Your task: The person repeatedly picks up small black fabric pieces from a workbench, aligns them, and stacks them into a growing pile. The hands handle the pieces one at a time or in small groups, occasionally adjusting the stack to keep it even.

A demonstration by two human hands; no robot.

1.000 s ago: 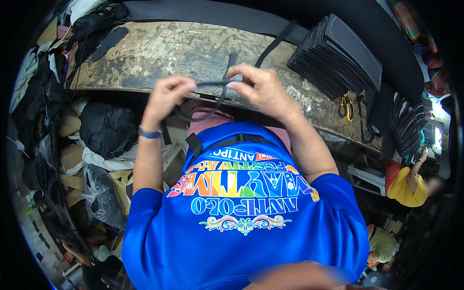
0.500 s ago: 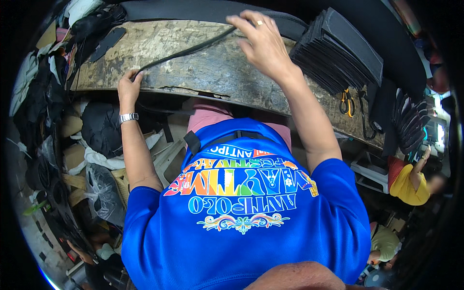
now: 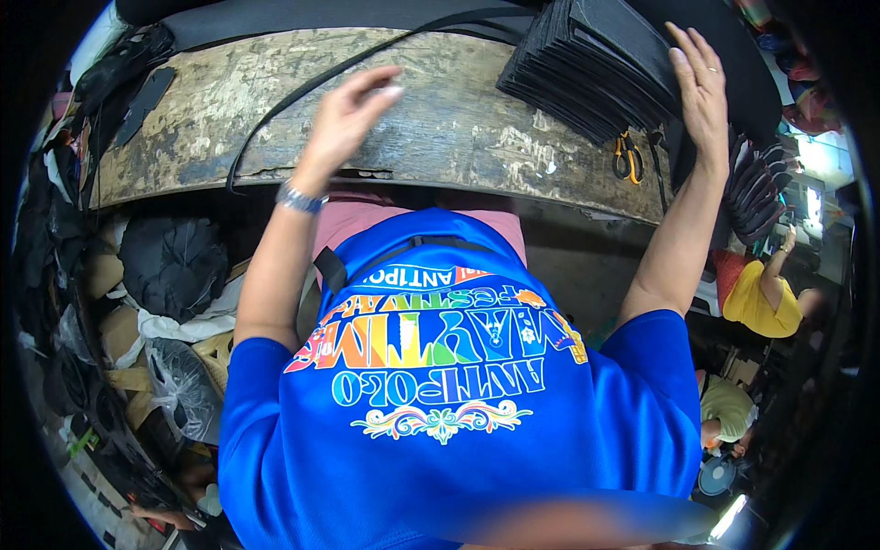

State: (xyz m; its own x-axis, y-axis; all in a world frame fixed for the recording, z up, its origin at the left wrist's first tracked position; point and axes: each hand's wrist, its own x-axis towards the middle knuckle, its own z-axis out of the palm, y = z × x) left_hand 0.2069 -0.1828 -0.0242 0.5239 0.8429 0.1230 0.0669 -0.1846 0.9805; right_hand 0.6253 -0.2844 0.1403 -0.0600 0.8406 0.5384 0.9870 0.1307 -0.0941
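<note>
A long black strap (image 3: 302, 89) curves over the worn wooden table (image 3: 440, 110), one end drooping at the front edge. My left hand (image 3: 350, 115) hovers over the table right of the strap, slightly blurred, thumb and fingers apart, with nothing visible in it. At the right stands a thick stack of black rectangular pieces (image 3: 587, 69). My right hand (image 3: 701, 92) is at the right side of this stack, fingers stretched out; whether it touches the stack I cannot tell.
Orange-handled snips (image 3: 628, 159) lie in front of the stack. Dark material (image 3: 275, 20) runs along the table's back. More black pieces (image 3: 759, 188) are bundled at the far right. Black bundles and plastic bags (image 3: 183, 385) fill the left side. Other people (image 3: 761, 298) are at the right.
My left hand has let go of the strap and moved right. My right hand has left the strap and crossed to the stack's right side. The whole view has shifted somewhat.
</note>
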